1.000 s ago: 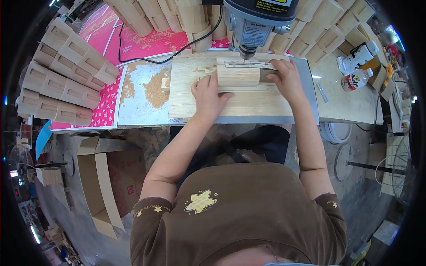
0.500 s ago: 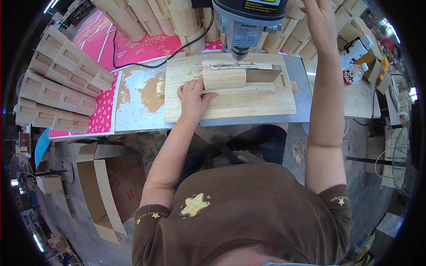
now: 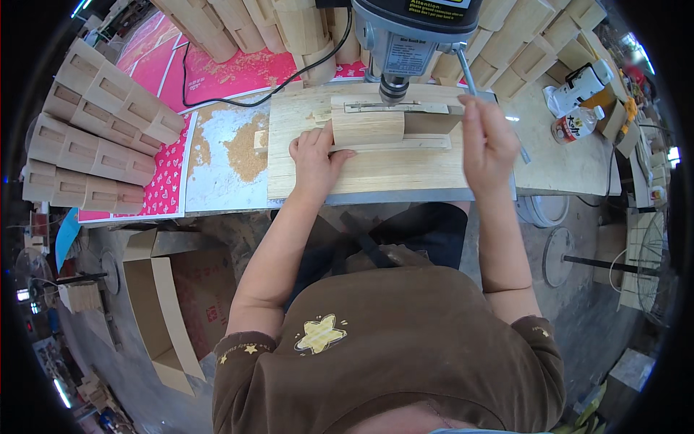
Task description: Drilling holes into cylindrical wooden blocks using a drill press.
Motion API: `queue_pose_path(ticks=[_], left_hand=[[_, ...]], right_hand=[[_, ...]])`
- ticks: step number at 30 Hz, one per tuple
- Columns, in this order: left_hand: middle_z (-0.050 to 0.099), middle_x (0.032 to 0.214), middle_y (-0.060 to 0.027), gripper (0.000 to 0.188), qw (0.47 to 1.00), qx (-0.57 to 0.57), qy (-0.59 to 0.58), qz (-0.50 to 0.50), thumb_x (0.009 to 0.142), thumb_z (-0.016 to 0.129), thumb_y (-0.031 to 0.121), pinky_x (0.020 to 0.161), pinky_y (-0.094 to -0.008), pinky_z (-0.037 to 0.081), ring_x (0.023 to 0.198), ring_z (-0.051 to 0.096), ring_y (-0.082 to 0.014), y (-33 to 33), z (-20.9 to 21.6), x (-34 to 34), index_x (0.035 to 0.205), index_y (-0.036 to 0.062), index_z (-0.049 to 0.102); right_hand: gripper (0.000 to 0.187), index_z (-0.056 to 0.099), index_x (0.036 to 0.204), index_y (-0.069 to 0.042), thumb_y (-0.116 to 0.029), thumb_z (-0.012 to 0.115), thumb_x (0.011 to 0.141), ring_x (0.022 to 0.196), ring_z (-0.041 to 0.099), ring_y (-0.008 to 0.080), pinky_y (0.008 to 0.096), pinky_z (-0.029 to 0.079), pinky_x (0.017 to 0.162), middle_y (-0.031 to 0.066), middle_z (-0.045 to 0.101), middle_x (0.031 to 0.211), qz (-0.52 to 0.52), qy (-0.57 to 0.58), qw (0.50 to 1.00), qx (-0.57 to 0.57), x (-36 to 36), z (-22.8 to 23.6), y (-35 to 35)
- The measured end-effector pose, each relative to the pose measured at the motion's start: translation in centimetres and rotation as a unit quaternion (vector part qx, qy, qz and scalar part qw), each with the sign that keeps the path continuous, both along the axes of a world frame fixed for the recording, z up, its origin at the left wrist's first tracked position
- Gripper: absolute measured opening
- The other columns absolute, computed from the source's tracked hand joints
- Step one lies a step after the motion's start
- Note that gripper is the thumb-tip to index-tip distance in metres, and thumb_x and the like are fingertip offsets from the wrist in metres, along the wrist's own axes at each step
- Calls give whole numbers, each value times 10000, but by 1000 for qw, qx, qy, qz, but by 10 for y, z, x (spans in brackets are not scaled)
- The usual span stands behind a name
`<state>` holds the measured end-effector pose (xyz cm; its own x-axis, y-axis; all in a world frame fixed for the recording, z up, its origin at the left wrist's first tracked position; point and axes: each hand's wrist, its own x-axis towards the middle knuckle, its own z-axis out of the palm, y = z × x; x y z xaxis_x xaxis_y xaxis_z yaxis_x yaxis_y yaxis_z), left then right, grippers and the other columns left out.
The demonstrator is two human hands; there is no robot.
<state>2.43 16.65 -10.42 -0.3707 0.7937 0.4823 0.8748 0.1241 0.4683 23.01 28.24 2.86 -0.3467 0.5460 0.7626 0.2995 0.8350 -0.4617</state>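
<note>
My left hand [image 3: 316,158] is closed around the left end of a pale wooden block [image 3: 367,127], thumb along its near side. The block has a recess at its right and lies on a wooden board [image 3: 390,173] between thin strips. Directly above its far side hangs the chuck [image 3: 393,88] of a bench drill press [image 3: 412,50]. To the right, my right hand [image 3: 489,141] is raised over the board with curled fingers at the drill press's metal lever [image 3: 467,71]; the fingers partly hide the grip.
Recessed wooden pieces [image 3: 101,126] are stacked at the left, with more behind the drill. A black cable [image 3: 267,98] crosses the bench near sawdust [image 3: 247,153]. A bottle [image 3: 577,124] stands at the right. Below the bench are an open cardboard box [image 3: 170,311] and a white bucket [image 3: 542,210].
My right hand has come down and toward me from high beside the drill head, and the lever has come into sight. My left hand and the block stay in place.
</note>
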Motion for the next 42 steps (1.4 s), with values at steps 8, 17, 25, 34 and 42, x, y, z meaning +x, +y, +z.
queue_pose_path(ticks=[8, 17, 25, 34, 42], left_hand=[[559, 832, -32, 637, 1000, 7, -2, 0, 634, 763, 267, 829, -392, 288, 862, 505, -220, 5, -1, 1, 1199, 76, 538], [564, 844, -34, 631, 999, 30, 25, -19, 637, 754, 287, 867, -422, 294, 865, 509, -229, 23, -2, 19, 1194, 81, 542], [556, 859, -36, 597, 999, 13, -24, -31, 660, 737, 278, 891, -421, 299, 883, 500, -244, 29, 0, 30, 1190, 84, 541], [556, 853, -37, 587, 999, 19, -26, -29, 669, 737, 261, 898, -420, 299, 878, 498, -247, 26, 3, 29, 1192, 80, 539], [555, 842, -36, 593, 1000, 11, -20, -21, 671, 737, 262, 894, -412, 299, 868, 499, -243, 26, 3, 27, 1199, 81, 538]], right_hand=[[58, 634, 847, -26, -43, 584, 822, 584, 525, 234, 337, 395, 555, 78, 542, 645, 35, 64, 995, 66, -9, -39, 20], [232, 624, 851, 15, -193, 528, 886, 645, 504, 158, 285, 394, 593, 88, 544, 708, -78, -28, 995, 46, -54, 114, 111], [273, 631, 844, 16, -224, 509, 889, 655, 505, 179, 294, 391, 591, 111, 532, 686, -17, -34, 999, 6, -23, 110, 65], [49, 627, 842, -21, -41, 598, 808, 569, 510, 200, 311, 391, 570, 62, 547, 655, 20, 49, 997, 54, -8, -38, 18], [85, 630, 875, -33, -20, 597, 798, 618, 508, 214, 327, 392, 613, 64, 556, 698, 53, 65, 991, 103, -7, -36, 26]])
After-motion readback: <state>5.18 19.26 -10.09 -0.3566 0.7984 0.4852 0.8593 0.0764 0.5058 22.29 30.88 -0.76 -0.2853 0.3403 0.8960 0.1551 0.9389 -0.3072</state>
